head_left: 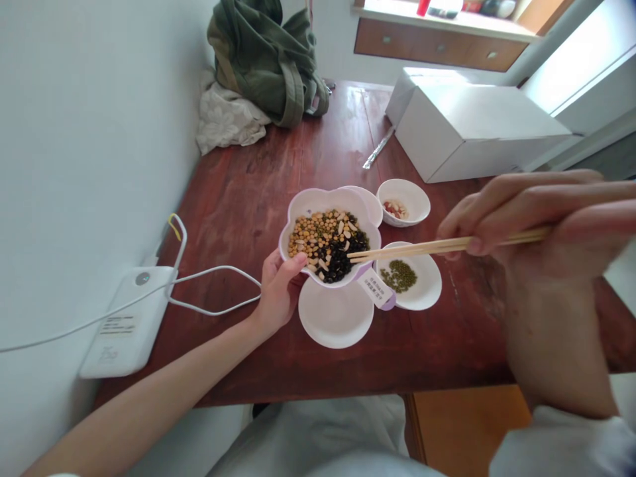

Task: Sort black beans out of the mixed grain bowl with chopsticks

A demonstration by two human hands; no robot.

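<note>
My left hand (279, 291) grips the left edge of a flower-shaped bowl (287, 232), white with a lilac rim, its thumb over the side. In the bowl lie yellow beans (313, 232), black beans (340, 262), some green beans and pale, slender seeds or nuts. A labelled tab sticks out at its lower right. My right hand (527, 218) is closed around a pair of wooden chopsticks (427, 247), whose tips rest among the black beans. Below the bowl is a white plate (335, 324). Beside it, another plate (427, 291) carries green beans (399, 275).
A small white bowl (415, 199) with reddish and pale pieces stands behind. Further back are a white box (477, 126), a shiny wrapper strip (378, 148), a green bag (268, 59) and a patterned cloth (228, 119). On the left, a white power bank (132, 324) trails a cable (213, 268).
</note>
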